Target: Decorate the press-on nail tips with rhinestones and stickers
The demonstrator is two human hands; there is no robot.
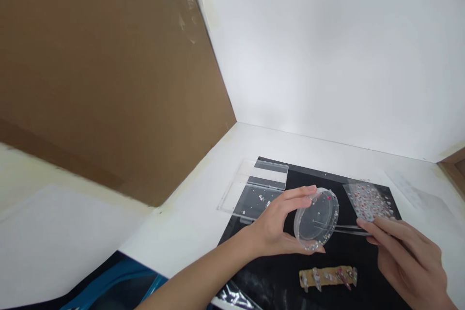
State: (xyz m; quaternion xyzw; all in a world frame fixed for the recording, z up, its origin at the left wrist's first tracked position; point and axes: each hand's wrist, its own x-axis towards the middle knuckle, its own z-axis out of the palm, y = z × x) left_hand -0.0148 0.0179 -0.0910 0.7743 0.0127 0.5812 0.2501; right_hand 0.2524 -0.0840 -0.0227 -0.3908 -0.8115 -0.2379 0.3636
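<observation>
My left hand [278, 225] grips a round clear dish [316, 218] by its rim, tilted up on its side, with small beads and one pink gem along its edge. Metal tweezers [350, 229] are pinched in my right hand [409, 252], their tips in front of or inside the dish; whether they hold a bead is too small to tell. Below the dish, a tan strip [329, 277] carries several decorated nail tips. A clear sheet or bag of many small gems [368, 199] lies behind my right hand.
An open clear plastic case [265, 186] with a few gems lies at the left of the black mat [279, 271]. Clear plastic sheets [417, 193] rest on the white table at right. A brown board [109, 72] and a white wall [327, 48] stand around the table.
</observation>
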